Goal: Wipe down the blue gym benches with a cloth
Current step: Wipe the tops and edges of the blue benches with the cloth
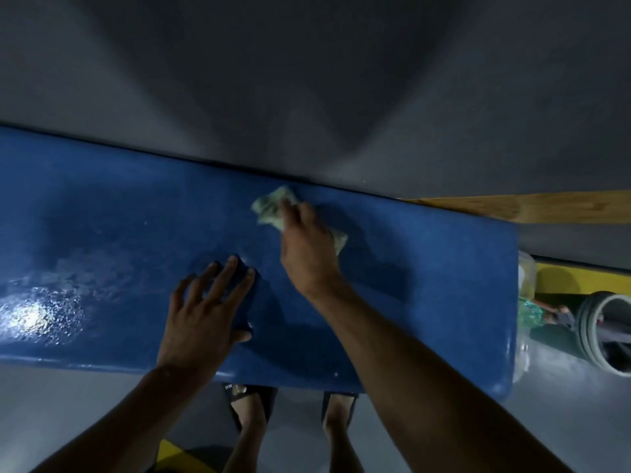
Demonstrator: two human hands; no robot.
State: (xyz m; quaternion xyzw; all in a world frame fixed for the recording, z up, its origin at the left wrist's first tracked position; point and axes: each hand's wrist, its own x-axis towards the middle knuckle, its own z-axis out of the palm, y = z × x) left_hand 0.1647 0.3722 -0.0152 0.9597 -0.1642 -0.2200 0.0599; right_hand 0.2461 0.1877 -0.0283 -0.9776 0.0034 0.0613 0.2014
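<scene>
A long blue gym bench [426, 285] runs across the view against a grey wall, glossy and wet-looking at its left part. My right hand [307, 247] grips a crumpled pale green cloth [269, 208] and presses it on the bench top near the back edge. My left hand [208, 308] lies flat on the bench top near the front edge, fingers straight and spread, holding nothing.
The bench's right end stops near a grey bucket-like container [604, 332] and clear plastic bottles [526, 312] on the floor. A wooden board [546, 208] runs along the wall at the right. My feet in sandals [252, 404] stand under the front edge.
</scene>
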